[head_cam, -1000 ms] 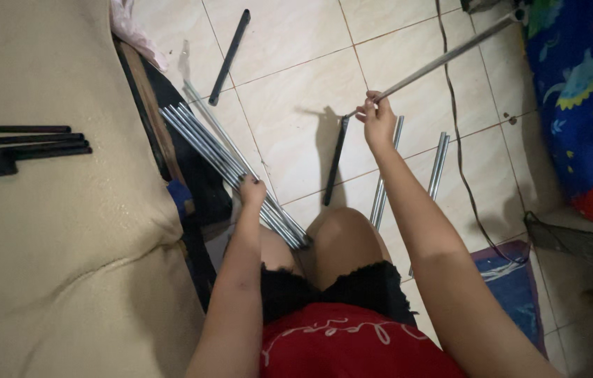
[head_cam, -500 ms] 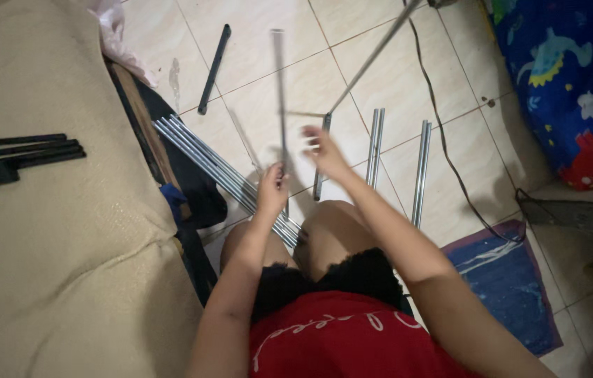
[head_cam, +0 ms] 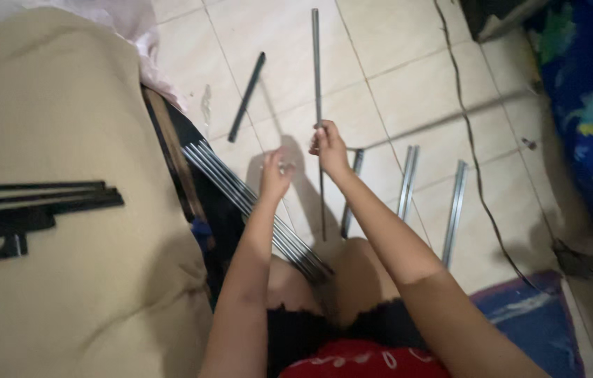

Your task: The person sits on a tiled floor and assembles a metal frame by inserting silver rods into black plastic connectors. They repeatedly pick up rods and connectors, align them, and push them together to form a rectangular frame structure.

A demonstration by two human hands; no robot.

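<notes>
Two bare hands were at work near the centre of the frame, above a pale tiled floor.

Item, right hand: grip clenched around a long thin metal rod, held roughly upright in the frame. The rod ran from the top edge down through the fist and on towards the knees.

Item, left hand: raised just beside the right one, fingers curled. Whether its grip enclosed anything could not be told; something small and pale showed at the fingertips, too blurred to name.

Item, bundle of silver rods: lay slantwise from centre left down to the person's lap, below the left forearm.

Item, short black bar: on the floor at upper centre, well apart from the hands.

Item, three short grey channel pieces: one dark piece just below the right wrist, two lighter ones and to its right, all lying on the tiles, near one another.

Item, black cable: trailed across the floor from the top edge towards the lower right.

Item, beige bed cover: filled the left of the frame, with black strips lying on it at centre left.

Item, blue patterned cloth: upper right corner.
</notes>
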